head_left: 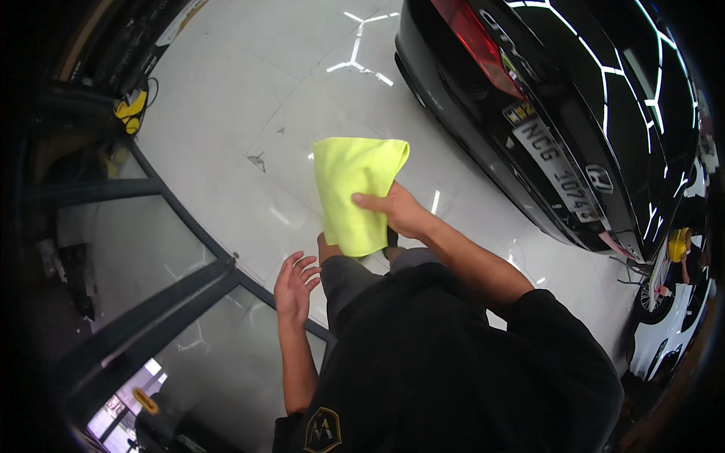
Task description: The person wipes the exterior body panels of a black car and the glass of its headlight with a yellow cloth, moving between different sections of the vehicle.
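Observation:
A bright yellow-green cloth (351,177), folded into a flat pad, is in my right hand (404,210). My right thumb presses on its upper face, while the other fingers are hidden beneath it. To the left of my legs, my left hand (294,287) hangs palm up with its fingers loosely spread and nothing in it. Closest to that hand is a dark-framed glass panel (234,264). On the right stands a glossy black car (491,128), its rear toward me and apart from the cloth.
Pale glossy tiles (249,113) cover the floor, reflecting the ceiling lights. A yellow and black object (132,112) with a cable lies at the upper left. At the far right are a white car (661,340) and a yellow round object (678,245) near another person's arm.

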A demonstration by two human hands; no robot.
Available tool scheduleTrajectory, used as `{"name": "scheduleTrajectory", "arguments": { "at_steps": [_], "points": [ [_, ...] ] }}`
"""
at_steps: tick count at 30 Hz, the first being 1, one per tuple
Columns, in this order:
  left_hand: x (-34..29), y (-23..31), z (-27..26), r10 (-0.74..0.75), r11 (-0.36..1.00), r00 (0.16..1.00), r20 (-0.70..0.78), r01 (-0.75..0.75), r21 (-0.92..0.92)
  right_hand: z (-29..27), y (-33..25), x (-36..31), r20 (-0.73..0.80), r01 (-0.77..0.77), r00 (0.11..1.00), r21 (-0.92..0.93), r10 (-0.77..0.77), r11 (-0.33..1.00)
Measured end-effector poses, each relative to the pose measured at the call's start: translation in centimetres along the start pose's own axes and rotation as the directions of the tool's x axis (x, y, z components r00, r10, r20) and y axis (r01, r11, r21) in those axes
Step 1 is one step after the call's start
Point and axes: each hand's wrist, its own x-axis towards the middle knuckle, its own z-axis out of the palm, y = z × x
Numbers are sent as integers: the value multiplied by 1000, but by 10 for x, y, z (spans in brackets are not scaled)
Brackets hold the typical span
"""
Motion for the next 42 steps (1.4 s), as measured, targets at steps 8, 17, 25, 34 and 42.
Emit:
{"name": "scheduleTrajectory", "arguments": {
  "at_steps": [8,17,25,34,42],
  "points": [
    [188,239,-8,9,983,1000,-19,-6,184,-49,-66,180,-479,5,877,102,45,995],
    [394,480,143,-149,709,960,238,-64,703,-86,-40,269,-869,466,494,280,15,839],
    [549,476,279,-421,341,861,287,-143,929,-159,22,379,-965,752,176,260,196,606],
    [647,266,283,-829,-94,556,68,-258,961,-224,133,427,-898,911,-184,-3,400,412],
    [736,76,299,-933,-293,359,-16,-736,611,-308,223,422,-792,906,-340,-131,508,403]
  ]
}}
